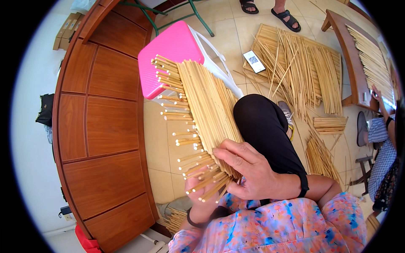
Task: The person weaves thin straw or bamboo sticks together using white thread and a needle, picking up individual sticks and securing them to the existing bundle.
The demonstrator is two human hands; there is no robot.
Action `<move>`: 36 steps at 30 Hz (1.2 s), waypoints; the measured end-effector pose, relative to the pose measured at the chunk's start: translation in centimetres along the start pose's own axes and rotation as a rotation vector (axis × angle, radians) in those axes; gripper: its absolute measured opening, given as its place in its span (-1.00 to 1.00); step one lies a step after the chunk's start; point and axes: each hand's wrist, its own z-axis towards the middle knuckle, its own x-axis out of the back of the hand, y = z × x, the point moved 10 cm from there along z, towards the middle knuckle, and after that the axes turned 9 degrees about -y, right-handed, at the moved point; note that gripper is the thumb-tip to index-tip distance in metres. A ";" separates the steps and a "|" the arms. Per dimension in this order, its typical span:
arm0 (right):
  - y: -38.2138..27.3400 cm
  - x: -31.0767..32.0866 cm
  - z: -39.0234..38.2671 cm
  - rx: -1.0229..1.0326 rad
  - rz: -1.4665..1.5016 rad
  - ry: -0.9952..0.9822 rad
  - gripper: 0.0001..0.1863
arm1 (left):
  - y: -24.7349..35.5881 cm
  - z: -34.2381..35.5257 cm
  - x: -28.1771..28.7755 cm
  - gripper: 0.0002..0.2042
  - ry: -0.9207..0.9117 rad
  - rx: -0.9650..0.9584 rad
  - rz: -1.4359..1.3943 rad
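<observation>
A: Where is the stick panel (pixel 209 103) that you are working on?

B: It slants up from your lap, its top end over the pink seat of the stool (pixel 168 46); whether it rests on that seat you cannot tell from here. Its right side runs just beside your black-trousered knee (pixel 263 114). Long flat slats lie close together, and round, pale-tipped rods (pixel 171 114) jut from its left side.

A: And your fingers?

B: Your right hand (pixel 249 166) grips the panel's lower end, fingers bent over the top face, thumb nearer the bottom edge. Your left hand (pixel 195 184) is behind the lowest rods, blurred and partly covered, so you cannot tell how far its fingers are closed.

A: What lies around you?

B: Ahead to your right, loose sticks (pixel 291 71) are spread over a woven mat (pixel 263 31) on the tiled floor, with a smartphone (pixel 254 62) lying on them. Farther right, a co-worker's hand (pixel 376 93) is at a wooden table (pixel 337 38) bearing a row of slats. To your left stands a panelled wooden cabinet (pixel 114 111).
</observation>
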 end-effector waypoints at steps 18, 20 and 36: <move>0.4 0.3 -0.7 0.007 0.012 0.037 -0.19 | 2.0 -0.2 0.8 -0.81 -0.150 -0.033 0.514; 0.3 0.5 -0.7 0.009 -0.005 0.038 -0.19 | 1.2 -0.1 1.0 -0.83 -0.130 0.064 0.444; -0.2 0.6 -0.4 0.016 -0.016 0.028 -0.19 | 2.1 2.9 -0.5 -0.83 -0.188 0.000 0.443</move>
